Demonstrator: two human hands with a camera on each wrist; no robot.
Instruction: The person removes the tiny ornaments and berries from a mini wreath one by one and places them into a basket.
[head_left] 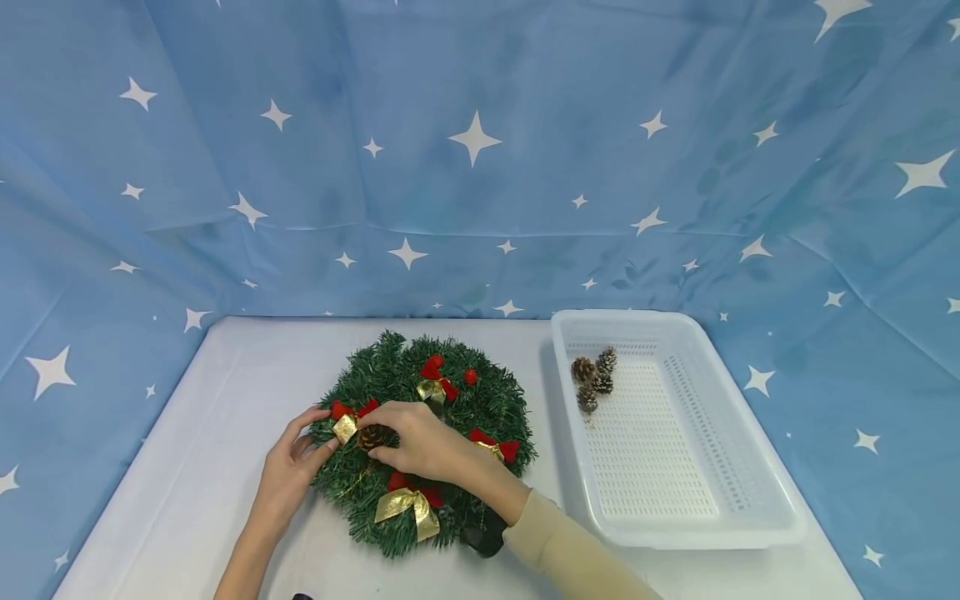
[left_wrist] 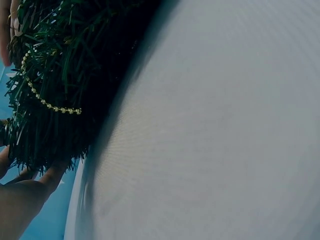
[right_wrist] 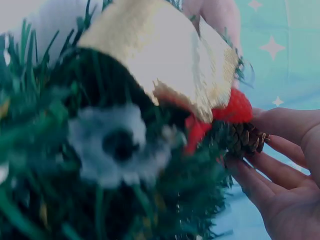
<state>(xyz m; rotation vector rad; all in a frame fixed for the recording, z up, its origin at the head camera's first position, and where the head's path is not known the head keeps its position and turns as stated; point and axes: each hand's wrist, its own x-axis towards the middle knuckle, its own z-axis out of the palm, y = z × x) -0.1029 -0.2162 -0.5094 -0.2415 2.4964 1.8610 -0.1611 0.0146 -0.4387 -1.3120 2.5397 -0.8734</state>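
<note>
A round green wreath [head_left: 420, 350] with red bows lies on the white table. At its left edge my left hand [head_left: 288, 467] grips the greenery, thumb and fingers close about a gold ribbon [head_left: 345, 429] under a red bow. My right hand [head_left: 420, 440] reaches across the wreath and pinches a brown pine cone [head_left: 375, 437] just right of that ribbon. The right wrist view shows this pine cone [right_wrist: 245, 140] between thumb and fingers, close against the greenery. A string of gold beads [left_wrist: 42, 101] hangs on the wreath in the left wrist view.
To the right stands a white plastic basket [head_left: 750, 475] with several pine cones [head_left: 587, 398] in its far left corner. Near the wreath's lower right lies a dark object [head_left: 486, 537], partly under my right forearm. A blue star-patterned cloth [head_left: 420, 192] hangs behind the table.
</note>
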